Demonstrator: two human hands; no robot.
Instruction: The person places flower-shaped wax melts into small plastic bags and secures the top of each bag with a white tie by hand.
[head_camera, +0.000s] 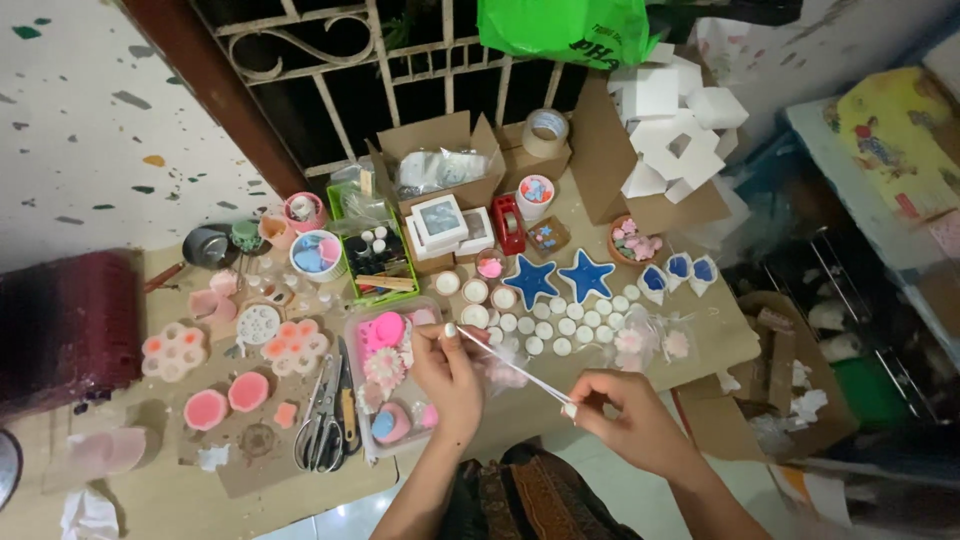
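- Thin white stick-like strip (515, 367): stretched slantwise between both hands, above the near edge of the table (180, 500); material cannot be told.
- Left hand (447, 373): fingers pinched shut on the strip's upper end.
- Right hand (625, 415): fingertips closed on the strip's lower end, close to the person's lap.
- Clear shallow plastic tray (358, 400): just left of the left hand, holding pink, white and blue moulded flower and heart pieces.
- Metal scissors and pliers (325, 420): lying side by side, left of the tray.
- Pink round and flower-shaped silicone moulds (225, 400): further left of the left hand.
- Small white round cups (550, 325): set in rows beyond both hands.
- Two blue star-shaped pieces (558, 277): behind the cups.
- Clear bags of pink flowers (650, 340): beyond the right hand.
- Green plastic basket (375, 260): well beyond the left hand, holding small bottles.
- Open cardboard boxes (440, 150): at the table's far edge.
- White foam blocks (675, 120): far right corner.
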